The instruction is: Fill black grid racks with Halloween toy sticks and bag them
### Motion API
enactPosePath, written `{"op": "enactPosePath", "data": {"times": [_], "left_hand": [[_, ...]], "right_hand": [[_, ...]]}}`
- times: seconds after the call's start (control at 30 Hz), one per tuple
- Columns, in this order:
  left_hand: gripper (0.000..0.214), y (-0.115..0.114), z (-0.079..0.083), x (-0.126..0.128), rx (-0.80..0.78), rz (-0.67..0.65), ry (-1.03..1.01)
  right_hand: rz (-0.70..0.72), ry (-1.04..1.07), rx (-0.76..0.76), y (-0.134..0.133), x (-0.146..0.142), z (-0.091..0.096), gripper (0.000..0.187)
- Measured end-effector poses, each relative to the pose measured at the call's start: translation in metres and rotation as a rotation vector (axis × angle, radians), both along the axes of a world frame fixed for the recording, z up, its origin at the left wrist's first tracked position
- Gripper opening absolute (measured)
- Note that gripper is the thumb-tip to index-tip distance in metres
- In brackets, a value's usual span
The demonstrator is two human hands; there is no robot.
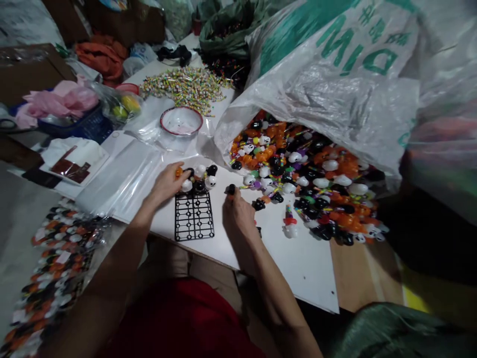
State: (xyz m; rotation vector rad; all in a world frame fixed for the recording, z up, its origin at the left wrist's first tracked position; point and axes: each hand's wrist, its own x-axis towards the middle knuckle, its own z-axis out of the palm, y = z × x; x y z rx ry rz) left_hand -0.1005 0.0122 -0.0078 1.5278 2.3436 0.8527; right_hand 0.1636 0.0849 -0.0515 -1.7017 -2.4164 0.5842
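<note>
At the far end of a black plastic grid tray (194,216), my left hand (168,180) has its fingers closed around a small orange figure (179,172). Several black and white Halloween figures, among them a white skull head (210,182), are set together in the tray's far part; its near cells show bare. Just right of the tray, my right hand (241,211) is closed on a small black figure (231,189), mostly hidden by the fingers. One candy-filled tube with a red collar and white head (289,226) lies apart to the right.
A big white sack (324,94) spills a heap of Halloween figures (276,169) across the right side. Farther back are a red-rimmed bowl (181,130) and a pile of small colourful pieces (186,87). Clear plastic bags (122,179) lie left; filled packs (59,263) sit below.
</note>
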Motion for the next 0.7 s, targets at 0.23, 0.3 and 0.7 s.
{"op": "enactPosePath", "data": {"times": [0.23, 0.3, 0.7], "left_hand": [[0.04, 0.012, -0.01, 0.051, 0.003, -0.01, 0.018], [0.041, 0.011, -0.009, 0.056, -0.002, -0.001, 0.012], [0.056, -0.01, 0.004, 0.056, 0.018, -0.127, 0.11]], "right_hand": [[0.052, 0.893, -0.183, -0.047, -0.027, -0.009, 0.034], [0.063, 0.865, -0.251, -0.065, -0.045, -0.024, 0.026], [0.342, 0.33, -0.124, -0.07, -0.096, -0.04, 0.03]]}}
